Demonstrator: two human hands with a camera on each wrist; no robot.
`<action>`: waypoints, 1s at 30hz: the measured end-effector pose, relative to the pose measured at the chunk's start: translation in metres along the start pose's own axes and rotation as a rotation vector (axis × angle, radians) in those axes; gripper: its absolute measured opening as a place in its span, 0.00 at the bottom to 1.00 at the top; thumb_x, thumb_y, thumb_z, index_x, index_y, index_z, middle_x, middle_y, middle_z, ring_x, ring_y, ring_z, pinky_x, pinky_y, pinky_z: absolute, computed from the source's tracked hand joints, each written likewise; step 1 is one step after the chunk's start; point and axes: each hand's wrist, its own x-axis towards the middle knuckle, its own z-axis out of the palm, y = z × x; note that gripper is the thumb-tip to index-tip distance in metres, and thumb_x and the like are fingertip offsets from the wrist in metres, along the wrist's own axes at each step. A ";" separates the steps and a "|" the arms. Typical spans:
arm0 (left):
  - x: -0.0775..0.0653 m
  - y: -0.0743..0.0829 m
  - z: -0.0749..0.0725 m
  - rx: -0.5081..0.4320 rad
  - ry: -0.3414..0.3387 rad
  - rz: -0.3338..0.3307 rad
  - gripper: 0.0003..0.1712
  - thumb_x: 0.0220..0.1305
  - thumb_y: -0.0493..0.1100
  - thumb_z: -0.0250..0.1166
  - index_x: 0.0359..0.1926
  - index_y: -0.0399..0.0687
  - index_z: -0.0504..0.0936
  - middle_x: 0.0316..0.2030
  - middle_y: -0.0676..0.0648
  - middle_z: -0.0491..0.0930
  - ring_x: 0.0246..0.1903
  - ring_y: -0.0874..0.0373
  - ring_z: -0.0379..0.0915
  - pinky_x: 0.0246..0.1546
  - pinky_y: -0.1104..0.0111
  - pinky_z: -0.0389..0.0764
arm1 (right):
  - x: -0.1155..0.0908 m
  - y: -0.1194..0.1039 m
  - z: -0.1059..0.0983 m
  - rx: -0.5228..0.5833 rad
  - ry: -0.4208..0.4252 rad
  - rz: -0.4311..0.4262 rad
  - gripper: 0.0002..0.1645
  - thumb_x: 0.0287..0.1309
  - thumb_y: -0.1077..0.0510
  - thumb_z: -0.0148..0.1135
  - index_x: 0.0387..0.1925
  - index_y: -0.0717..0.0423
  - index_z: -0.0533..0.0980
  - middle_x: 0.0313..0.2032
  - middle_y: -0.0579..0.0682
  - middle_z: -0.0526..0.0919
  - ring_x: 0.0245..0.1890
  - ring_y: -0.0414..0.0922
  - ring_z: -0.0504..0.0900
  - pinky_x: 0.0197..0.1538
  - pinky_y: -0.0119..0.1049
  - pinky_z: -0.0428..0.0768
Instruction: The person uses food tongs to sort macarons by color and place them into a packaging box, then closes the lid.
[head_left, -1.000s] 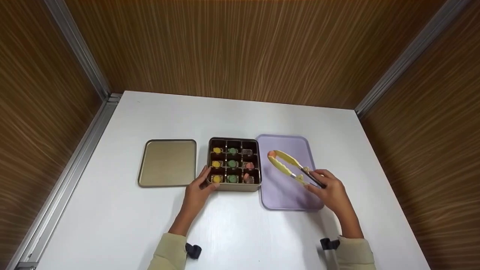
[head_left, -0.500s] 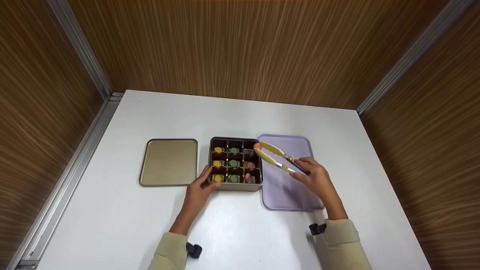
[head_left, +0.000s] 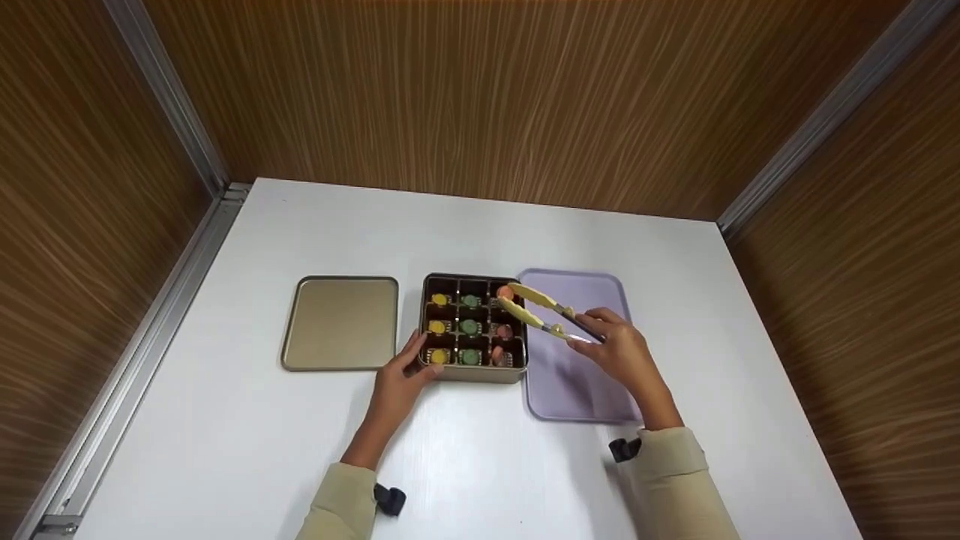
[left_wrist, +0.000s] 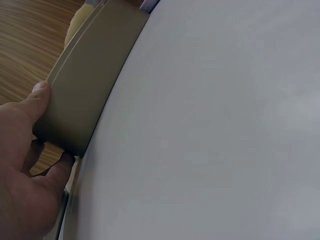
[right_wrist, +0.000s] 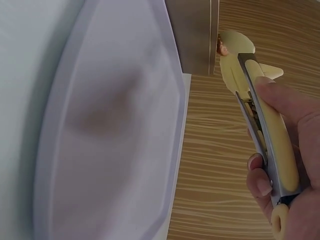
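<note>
My left hand (head_left: 397, 382) grips the near left corner of a gold tin box (head_left: 480, 374), thumb on the front wall, fingers at the left side. Dark dividers split the box into several compartments holding small round pieces: yellow (head_left: 439, 327) on the left, green (head_left: 470, 327) in the middle, pink (head_left: 503, 331) on the right. A pink piece (head_left: 499, 356) in the near right compartment is tilted. My right hand (head_left: 624, 352) holds yellow-tipped tongs (head_left: 534, 295). Between the tips sits an orange-pink round piece (head_left: 505, 292), perhaps a macaron, over the far right compartment.
Left of the box lies a square gold lid (head_left: 343, 322). A purple tray (head_left: 585, 401) lies on the right, against the box, under the right hand and tongs. Wood-patterned panels (head_left: 480, 97) stand behind and at both sides of the white table (head_left: 480, 457).
The right hand has moved the tongs and the orange-pink piece left, from above the purple tray to the box's far right compartment. My left hand keeps its grip on the box corner.
</note>
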 end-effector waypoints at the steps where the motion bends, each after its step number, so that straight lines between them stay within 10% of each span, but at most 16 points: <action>1: 0.000 0.000 0.000 -0.001 0.001 -0.007 0.40 0.63 0.47 0.72 0.74 0.55 0.68 0.77 0.50 0.57 0.77 0.52 0.49 0.75 0.54 0.58 | 0.000 0.000 0.000 -0.007 -0.003 -0.005 0.30 0.57 0.52 0.75 0.59 0.59 0.81 0.53 0.53 0.83 0.50 0.54 0.83 0.51 0.53 0.81; 30: -0.001 -0.002 -0.001 0.030 -0.018 0.014 0.42 0.60 0.60 0.71 0.73 0.64 0.68 0.77 0.54 0.58 0.77 0.54 0.50 0.74 0.55 0.61 | -0.015 0.007 -0.004 -0.018 0.109 0.008 0.30 0.53 0.53 0.78 0.58 0.57 0.82 0.54 0.53 0.83 0.50 0.55 0.84 0.50 0.53 0.82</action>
